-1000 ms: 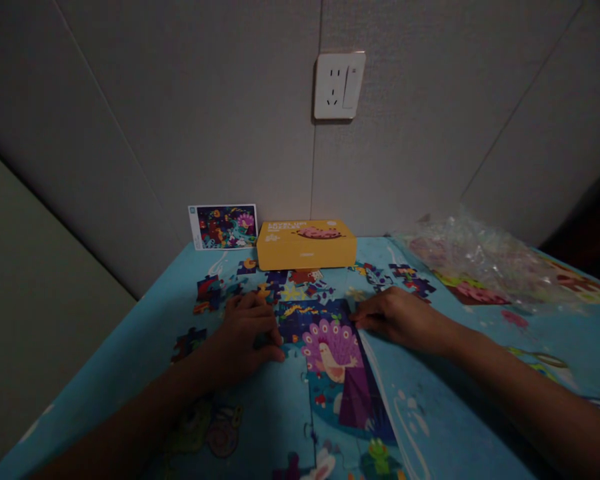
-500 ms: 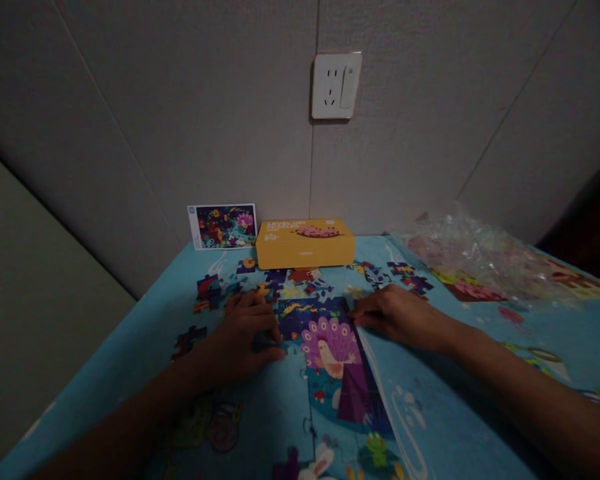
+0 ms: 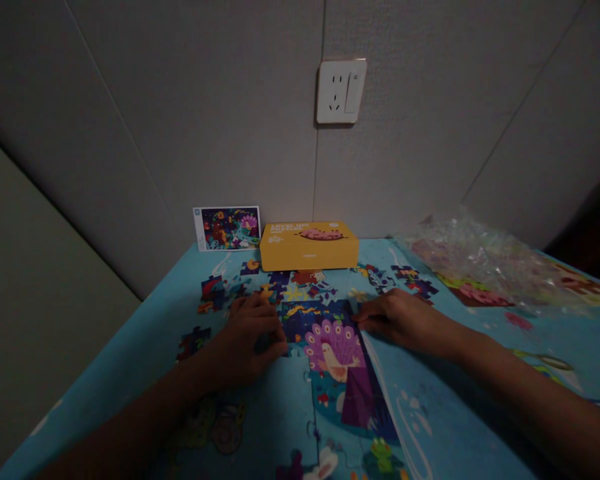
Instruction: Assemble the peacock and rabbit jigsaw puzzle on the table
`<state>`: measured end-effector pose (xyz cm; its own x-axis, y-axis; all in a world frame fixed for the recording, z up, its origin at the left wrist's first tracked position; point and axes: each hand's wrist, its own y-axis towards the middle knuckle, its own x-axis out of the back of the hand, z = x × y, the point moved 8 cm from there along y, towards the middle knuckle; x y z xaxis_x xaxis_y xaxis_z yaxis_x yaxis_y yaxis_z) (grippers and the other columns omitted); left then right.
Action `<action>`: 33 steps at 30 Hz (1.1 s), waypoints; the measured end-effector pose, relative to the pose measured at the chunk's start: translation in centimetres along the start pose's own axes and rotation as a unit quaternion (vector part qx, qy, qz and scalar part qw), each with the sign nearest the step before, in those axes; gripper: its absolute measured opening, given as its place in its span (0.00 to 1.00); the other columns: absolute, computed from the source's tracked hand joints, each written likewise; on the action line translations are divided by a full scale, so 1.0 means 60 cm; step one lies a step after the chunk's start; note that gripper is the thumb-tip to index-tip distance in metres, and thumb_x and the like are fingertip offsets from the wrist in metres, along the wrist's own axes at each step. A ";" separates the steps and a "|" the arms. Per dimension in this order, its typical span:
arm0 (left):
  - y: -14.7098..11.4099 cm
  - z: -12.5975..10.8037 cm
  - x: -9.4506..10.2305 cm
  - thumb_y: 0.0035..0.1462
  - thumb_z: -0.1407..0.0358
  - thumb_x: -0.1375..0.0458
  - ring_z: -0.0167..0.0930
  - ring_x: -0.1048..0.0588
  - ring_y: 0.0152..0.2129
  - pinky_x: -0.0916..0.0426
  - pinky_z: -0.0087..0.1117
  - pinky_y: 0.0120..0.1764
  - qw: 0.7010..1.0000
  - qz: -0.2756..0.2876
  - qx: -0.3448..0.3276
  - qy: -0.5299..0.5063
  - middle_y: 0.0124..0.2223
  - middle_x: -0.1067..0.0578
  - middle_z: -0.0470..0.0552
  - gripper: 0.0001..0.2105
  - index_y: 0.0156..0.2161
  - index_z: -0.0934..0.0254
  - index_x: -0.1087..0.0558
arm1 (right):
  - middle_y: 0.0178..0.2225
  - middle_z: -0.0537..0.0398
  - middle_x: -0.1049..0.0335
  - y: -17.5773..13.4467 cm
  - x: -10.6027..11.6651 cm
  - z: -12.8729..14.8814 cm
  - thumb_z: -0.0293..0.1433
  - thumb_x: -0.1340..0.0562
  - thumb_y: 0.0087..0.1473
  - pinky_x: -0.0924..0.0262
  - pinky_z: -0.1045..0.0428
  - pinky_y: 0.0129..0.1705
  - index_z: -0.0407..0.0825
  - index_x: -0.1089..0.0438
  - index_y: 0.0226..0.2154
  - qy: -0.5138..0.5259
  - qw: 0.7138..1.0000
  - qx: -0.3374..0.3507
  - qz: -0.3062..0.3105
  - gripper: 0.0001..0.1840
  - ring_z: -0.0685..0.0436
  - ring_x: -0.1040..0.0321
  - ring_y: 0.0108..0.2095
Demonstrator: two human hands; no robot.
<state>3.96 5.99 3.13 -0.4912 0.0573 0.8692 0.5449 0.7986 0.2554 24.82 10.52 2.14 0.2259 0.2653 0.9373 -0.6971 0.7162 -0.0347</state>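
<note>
A partly joined jigsaw puzzle [image 3: 333, 357] lies flat on the blue cover, with a pink peacock, a purple shape and a frog on it. My left hand [image 3: 255, 337] rests at its upper left edge, fingers curled and thumb and forefinger almost meeting; what lies between them is hidden. At the upper right corner, my right hand [image 3: 393, 317] has thumb and fingers pinched on the puzzle's dark edge. Loose puzzle pieces [image 3: 213, 290] lie beyond and left of my left hand. More pieces [image 3: 415, 280] lie beyond my right hand.
A yellow puzzle box [image 3: 309, 250] stands against the wall, beside a leaning picture card [image 3: 229, 229]. To the right, a crumpled clear plastic bag [image 3: 490, 257] covers part of some colourful printed sheets [image 3: 480, 295]. A white socket [image 3: 341, 91] is set in the wall.
The view has shifted slightly, so everything sits a little lower and further right. My left thumb and forefinger have drawn closer together. My right hand stays at the puzzle's corner.
</note>
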 end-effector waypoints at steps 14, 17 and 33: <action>0.005 0.046 0.028 0.59 0.65 0.47 0.35 0.31 0.34 0.40 0.37 0.39 0.988 -0.099 0.110 0.053 0.30 0.26 0.49 0.09 0.29 0.63 0.28 | 0.33 0.52 0.22 -0.001 -0.001 -0.003 0.30 0.42 0.58 0.40 0.53 0.34 0.50 0.23 0.37 0.000 1.000 -0.005 -0.001 0.11 0.44 0.26 0.33; 0.005 0.044 0.026 0.59 0.65 0.46 0.35 0.31 0.34 0.41 0.37 0.40 0.989 -0.092 0.107 0.050 0.31 0.26 0.49 0.09 0.29 0.63 0.28 | 0.32 0.52 0.22 -0.001 0.001 0.001 0.30 0.43 0.58 0.41 0.53 0.33 0.50 0.23 0.36 0.006 1.000 -0.004 0.003 0.11 0.45 0.26 0.32; -0.021 0.096 0.084 0.54 0.57 0.42 0.33 0.28 0.29 0.37 0.33 0.35 0.916 -0.286 0.261 -0.104 0.29 0.23 0.47 0.11 0.30 0.63 0.23 | 0.29 0.53 0.23 -0.002 -0.005 -0.004 0.28 0.43 0.57 0.43 0.53 0.31 0.49 0.24 0.35 0.010 1.000 -0.017 0.003 0.11 0.46 0.28 0.29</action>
<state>-3.13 8.72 4.78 -0.7438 -0.3906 0.5424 -0.2142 0.9080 0.3601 24.99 10.48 1.78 0.2352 0.2827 0.9299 -0.6758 0.7352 -0.0525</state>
